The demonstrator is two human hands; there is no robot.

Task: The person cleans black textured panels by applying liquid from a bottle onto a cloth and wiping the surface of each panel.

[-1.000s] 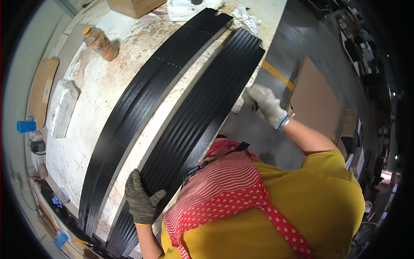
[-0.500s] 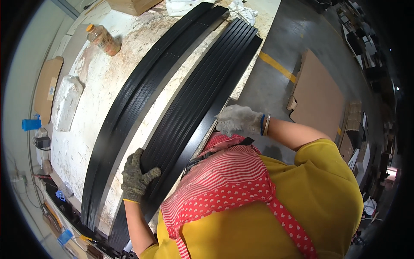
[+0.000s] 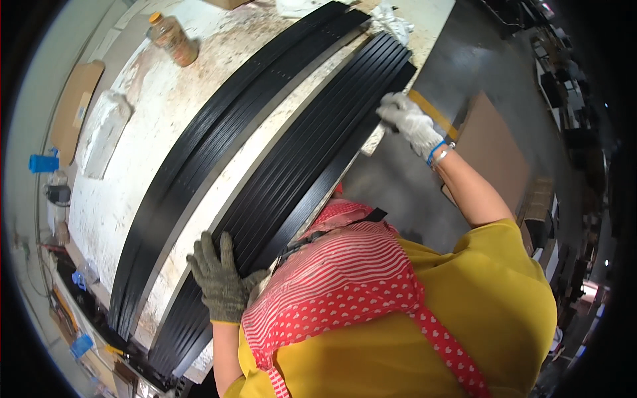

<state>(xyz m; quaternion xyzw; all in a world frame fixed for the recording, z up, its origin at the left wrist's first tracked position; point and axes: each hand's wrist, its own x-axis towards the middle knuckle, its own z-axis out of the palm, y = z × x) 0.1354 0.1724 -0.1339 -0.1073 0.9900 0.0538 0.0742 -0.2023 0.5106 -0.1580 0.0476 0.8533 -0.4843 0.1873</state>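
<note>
Long black ribbed strips (image 3: 298, 132) lie side by side on a stained white worktable, running from the near left to the far right. My left hand (image 3: 222, 282), in a grey-green knit glove, rests flat on their near part with fingers spread. In a white glove, my right hand (image 3: 410, 123) is at the outer edge of the strips near their far end. Its fingers are curled; whatever they hold, if anything, is hidden. A second group of black strips (image 3: 229, 109) lies to the left, with a pale gap between the groups.
A bottle with an orange cap (image 3: 174, 40) stands on the worktable (image 3: 142, 139) at the far left, near a white wrapped bundle (image 3: 105, 134). White crumpled cloth (image 3: 391, 25) lies beyond the strips. Brown cardboard (image 3: 494, 146) stands to the right, above the grey floor.
My right hand has moved away from my body, along the strips toward their far end. My left hand has shifted slightly nearer and right, its fingers now more spread.
</note>
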